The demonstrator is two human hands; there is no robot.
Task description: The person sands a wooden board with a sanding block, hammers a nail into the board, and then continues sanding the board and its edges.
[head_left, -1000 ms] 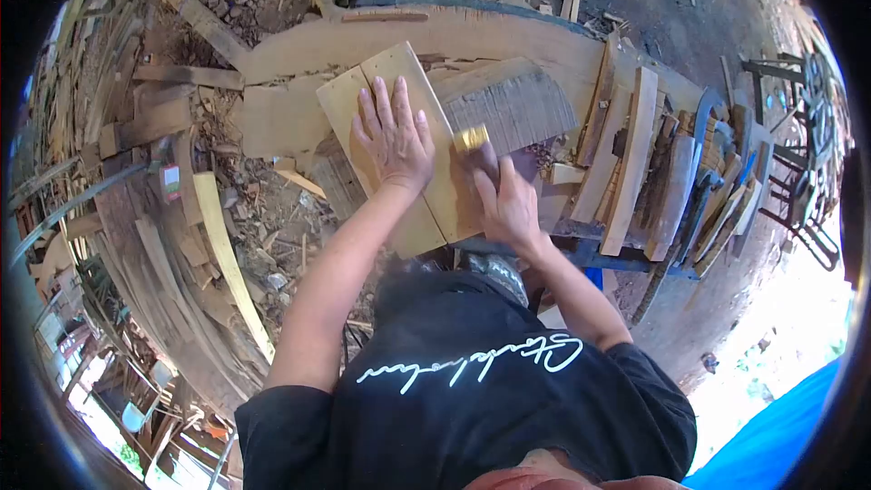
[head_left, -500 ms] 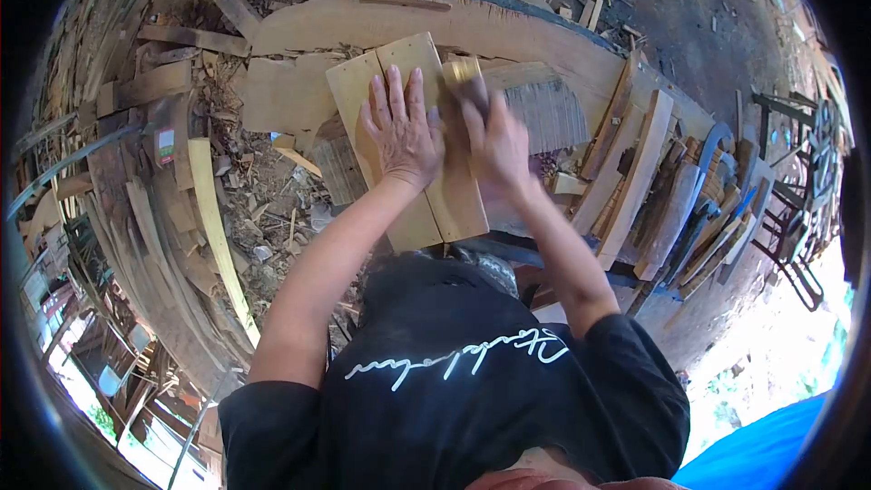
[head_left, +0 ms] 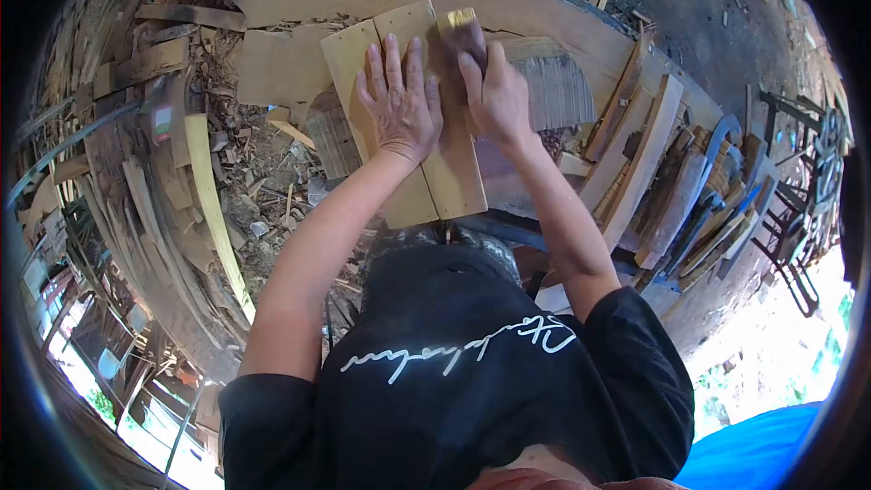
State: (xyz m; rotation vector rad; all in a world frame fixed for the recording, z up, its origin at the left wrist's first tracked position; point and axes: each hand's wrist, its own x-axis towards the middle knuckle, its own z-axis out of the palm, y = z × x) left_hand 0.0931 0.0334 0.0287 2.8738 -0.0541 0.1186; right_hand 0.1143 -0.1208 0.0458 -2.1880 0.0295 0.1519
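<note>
Two pale boards joined side by side form a wooden panel (head_left: 454, 172), lying on top of other wood in front of my body. My left hand (head_left: 399, 113) rests flat on the panel, its fingers spread. Wrapped round a brown block (head_left: 464, 36) with a yellowish end is my right hand (head_left: 497, 95), at the panel's right edge near its far end. The block's underside is hidden, so its exact kind cannot be made out.
A large flat plank (head_left: 318, 2) runs behind the panel. A striped, rounded wood piece (head_left: 549, 91) lies to the right. Stacked wood strips (head_left: 644, 163) stand at the right, and a long pale strip (head_left: 210, 209) lies at the left among scraps.
The panel and both hands appear higher in the view. My right hand, blurred before, is now sharp, with the block still in it. My left hand stays flat on the panel.
</note>
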